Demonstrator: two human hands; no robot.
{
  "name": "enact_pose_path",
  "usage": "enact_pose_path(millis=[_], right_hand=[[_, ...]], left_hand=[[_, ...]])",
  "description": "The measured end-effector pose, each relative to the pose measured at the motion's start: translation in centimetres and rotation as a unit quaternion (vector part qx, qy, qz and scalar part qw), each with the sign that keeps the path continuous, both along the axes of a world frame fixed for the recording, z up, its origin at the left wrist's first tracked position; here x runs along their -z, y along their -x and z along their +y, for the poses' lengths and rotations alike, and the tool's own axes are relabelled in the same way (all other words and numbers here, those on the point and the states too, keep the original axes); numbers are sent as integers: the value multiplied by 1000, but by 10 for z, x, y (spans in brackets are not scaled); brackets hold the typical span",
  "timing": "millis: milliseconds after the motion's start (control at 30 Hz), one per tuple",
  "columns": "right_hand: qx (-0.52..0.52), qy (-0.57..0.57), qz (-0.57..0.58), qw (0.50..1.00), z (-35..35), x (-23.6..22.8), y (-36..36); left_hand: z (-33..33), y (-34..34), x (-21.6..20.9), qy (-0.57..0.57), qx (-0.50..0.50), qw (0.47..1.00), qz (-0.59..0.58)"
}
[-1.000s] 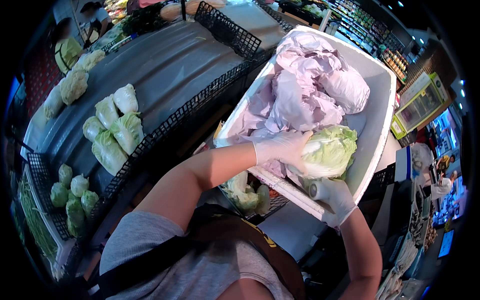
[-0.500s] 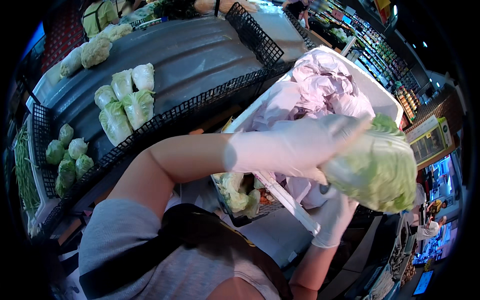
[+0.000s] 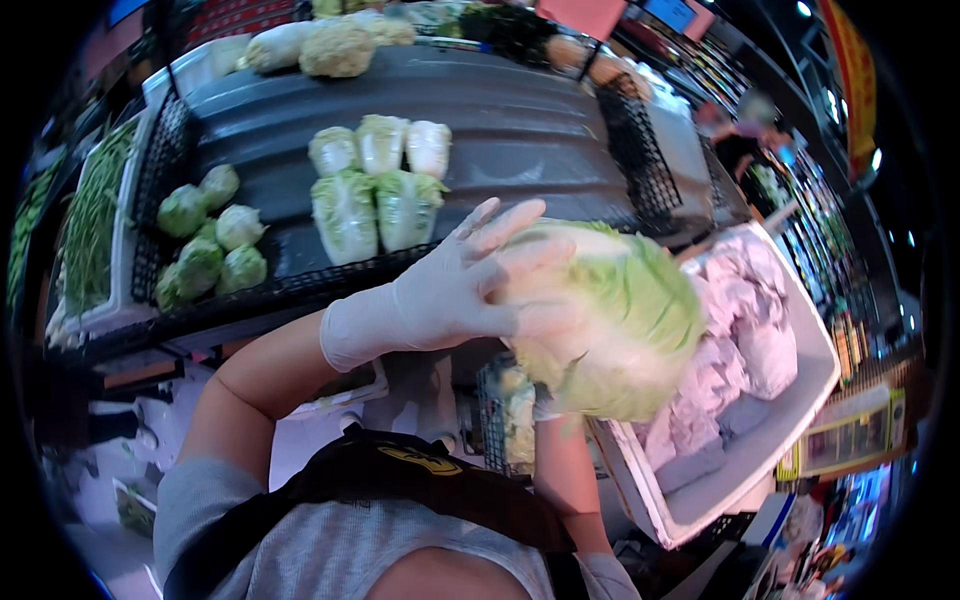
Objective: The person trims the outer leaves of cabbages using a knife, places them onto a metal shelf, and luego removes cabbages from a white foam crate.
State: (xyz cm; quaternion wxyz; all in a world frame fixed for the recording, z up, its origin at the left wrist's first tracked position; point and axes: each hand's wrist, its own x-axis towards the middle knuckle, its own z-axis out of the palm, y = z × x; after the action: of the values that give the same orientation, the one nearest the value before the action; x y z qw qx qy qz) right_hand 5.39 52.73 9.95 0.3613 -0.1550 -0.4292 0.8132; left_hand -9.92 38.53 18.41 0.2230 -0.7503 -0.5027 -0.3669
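I hold a large pale green cabbage (image 3: 625,320) up close in front of me. My left hand (image 3: 455,290), in a thin white glove, lies on its left side with the fingers spread over the leaves. My right hand (image 3: 548,408) is under the cabbage and almost fully hidden; only a bit of glove and the forearm below it show. The cabbage hangs over the left edge of a white foam box (image 3: 810,400) filled with crumpled pale purple wrappers (image 3: 745,330).
A dark ridged display shelf (image 3: 540,130) holds several long cabbages (image 3: 375,190). Round cabbages (image 3: 205,240) and a tray of green beans (image 3: 90,220) sit to its left. A black wire divider (image 3: 640,150) stands at its right end. A wire basket of loose leaves (image 3: 505,415) is below. Another person (image 3: 745,140) stands far right.
The cabbage has been lifted out of the white box and carried left and up toward the camera, both hands with it. My view has swung toward the display shelf.
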Motion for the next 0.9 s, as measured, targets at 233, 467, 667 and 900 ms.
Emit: enact_pose_path(millis=[233, 467, 667, 900], right_hand=[[-173, 43, -54, 982, -72, 36, 94], [-307, -18, -113, 945, -110, 57, 148], [-334, -266, -122, 896, -105, 63, 202], [-280, -555, -47, 782, -86, 70, 245]], left_hand=[[-98, 57, 46, 106, -86, 990, -28], [-123, 25, 87, -156, -37, 679, -717], [-144, 30, 123, -221, 178, 389, -876], [-185, 21, 133, -312, 221, 425, -820]])
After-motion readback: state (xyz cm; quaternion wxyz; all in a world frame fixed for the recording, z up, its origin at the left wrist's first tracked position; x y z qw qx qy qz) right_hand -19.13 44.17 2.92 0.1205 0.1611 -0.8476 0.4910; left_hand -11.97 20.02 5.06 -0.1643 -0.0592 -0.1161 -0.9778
